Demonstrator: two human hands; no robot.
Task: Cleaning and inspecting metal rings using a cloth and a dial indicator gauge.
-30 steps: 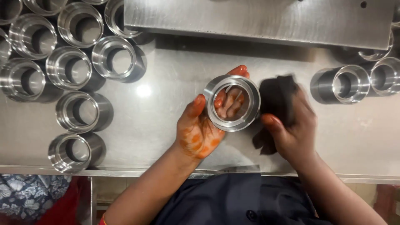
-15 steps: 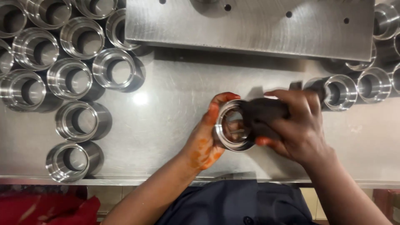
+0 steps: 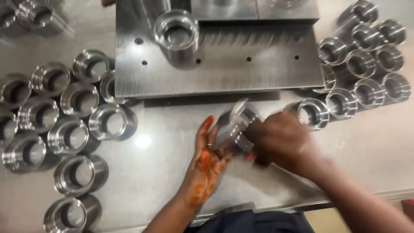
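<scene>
Near the middle of the steel surface [image 3: 172, 172], just below the front edge of a thick machined plate [image 3: 224, 64], a person's two bare hands meet around one metal ring [image 3: 233, 127]. The left hand [image 3: 207, 157] comes up from the lower edge with its forearm slanting up and to the right; its palm faces up and right, the orange-stained fingers are spread and straight, and the ring's lower-left side lies against them. The right hand [image 3: 280, 140] reaches in from the lower right, forearm slanting up and to the left, knuckles upward, fingers curled about the ring's right side. Motion blur smears this hand, so whether anything is between its fingers and the ring cannot be told.

The ring is a short, shiny, hollow cylinder. It lies tilted, held off the surface between both hands, and its axis seems to run from lower right to upper left, with one flanged rim turned toward the upper left; blur makes the exact tilt uncertain.

A similar ring [image 3: 177, 32] stands upright on the plate. More rings stand upright in a cluster at the left [image 3: 69, 125] and another at the right [image 3: 366, 64], well apart from the hands except the nearest right one [image 3: 312, 113], just beside the right hand.
</scene>
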